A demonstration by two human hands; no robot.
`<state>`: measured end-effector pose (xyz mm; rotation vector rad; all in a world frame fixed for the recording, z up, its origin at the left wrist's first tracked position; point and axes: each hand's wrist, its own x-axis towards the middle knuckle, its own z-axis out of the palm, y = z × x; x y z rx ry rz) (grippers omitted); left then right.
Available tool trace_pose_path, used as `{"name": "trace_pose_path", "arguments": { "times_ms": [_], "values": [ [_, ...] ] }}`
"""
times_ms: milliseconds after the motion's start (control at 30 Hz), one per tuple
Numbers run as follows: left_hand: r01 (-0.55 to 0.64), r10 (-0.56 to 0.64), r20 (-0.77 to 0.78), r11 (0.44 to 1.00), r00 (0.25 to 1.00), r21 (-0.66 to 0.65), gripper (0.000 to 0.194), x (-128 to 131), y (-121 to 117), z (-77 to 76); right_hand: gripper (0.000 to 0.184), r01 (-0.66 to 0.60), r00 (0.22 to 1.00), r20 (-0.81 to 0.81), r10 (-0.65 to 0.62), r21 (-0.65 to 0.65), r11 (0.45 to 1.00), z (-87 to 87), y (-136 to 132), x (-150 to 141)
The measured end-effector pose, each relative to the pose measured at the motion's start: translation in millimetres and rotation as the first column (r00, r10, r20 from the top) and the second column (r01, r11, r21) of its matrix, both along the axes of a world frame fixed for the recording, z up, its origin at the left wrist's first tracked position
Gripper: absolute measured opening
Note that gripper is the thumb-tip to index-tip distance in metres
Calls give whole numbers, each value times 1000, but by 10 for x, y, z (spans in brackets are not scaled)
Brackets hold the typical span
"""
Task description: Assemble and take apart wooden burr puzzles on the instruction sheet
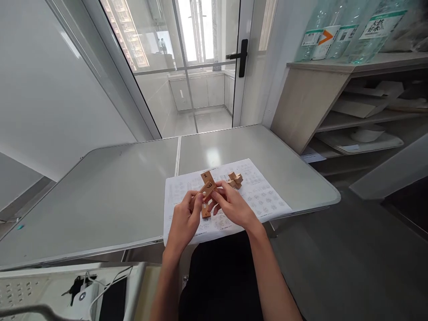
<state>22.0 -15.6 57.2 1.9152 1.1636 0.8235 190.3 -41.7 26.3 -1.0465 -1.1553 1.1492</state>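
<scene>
Both my hands are closed on several flat wooden puzzle pieces [209, 187] that cross each other above a printed sheet [264, 191]. My left hand [185, 217] pinches them from the left, thumb on top. From the right, my right hand [234, 206] grips them between thumb and fingers. One piece points up and away and bears the number 2; the lower end of another, marked with a dark figure, sticks out below my fingers. Where the pieces meet is partly hidden by my fingers. Just beyond my right hand, an interlocked wooden burr puzzle [235, 180] sits on the sheet.
The sheet lies on a grey folding table [133, 191] with a centre seam. At right stands a wooden shelf [310, 98] with plastic bottles [334, 35] on top. Lower left, a white chair seat [26, 294] holds keys, a white device [84, 303] and a cable. A glass door [200, 89] is beyond.
</scene>
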Motion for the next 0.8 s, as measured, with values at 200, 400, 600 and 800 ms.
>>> {"name": "trace_pose_path", "arguments": {
  "times_ms": [200,400,600,800],
  "values": [
    [-42,42,-15,999,999,1,42,-55,-20,45,31,3,996,90,-6,38,999,63,-40,45],
    [-54,53,-27,998,998,-20,42,-86,-3,87,42,25,978,207,-39,72,997,145,-94,69],
    [-40,39,-16,996,999,-80,42,-98,25,41,49,61,940,331,-86,86,994,192,-129,70],
    [-31,38,45,990,998,-137,43,-90,32,9,51,81,913,391,-115,102,991,237,-181,58]
  ]
}}
